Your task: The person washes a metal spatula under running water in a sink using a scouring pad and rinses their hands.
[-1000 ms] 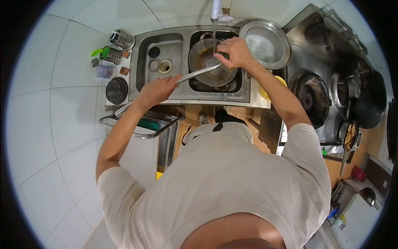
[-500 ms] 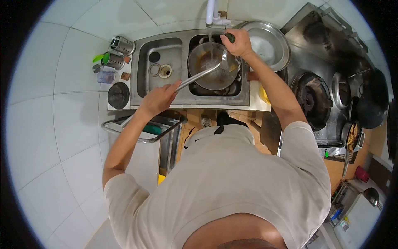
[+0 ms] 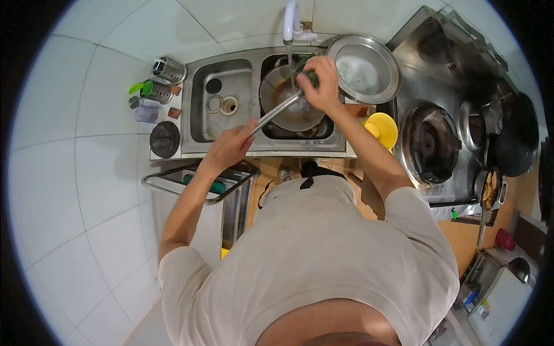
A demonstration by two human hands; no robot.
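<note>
While the left hand (image 3: 228,151) grips one long metal handle (image 3: 277,112), the right hand (image 3: 323,86) clutches one dark green scouring pad (image 3: 312,75) by its far end, above one round metal pan (image 3: 306,118) in the right basin (image 3: 314,133). I'd brace the shaft firmly, rubbing evenly under the faucet (image 3: 288,29). I count two basins, one faucet, two perforated cutlery holders (image 3: 171,71).

Upper ctr: scrubber (image 3: 312,77) dk green; rod (image 3: 276,114) silver-grey; pan (image 3: 309,118) grey w/ brownish patches inside. Tap (image 3: 292,20) above, white w/ faint lilac tint. Sink (image 3: 202,118) plain silver-grey; basin (image 3: 393,81), upper R, silver w/ whitish patch. Scoop (image 3: 388,128), R of ctr, bright yellow. Shirt (image 3: 311,248), lower ctr, plain cream/beige. Wall tiles (image 3: 46,190), L side, pale bluish-white w/ thin dk grid lines. Burner (image 3: 430,144), R, blackish; floor (image 3: 449,241), lower R, orange-tan.
</note>
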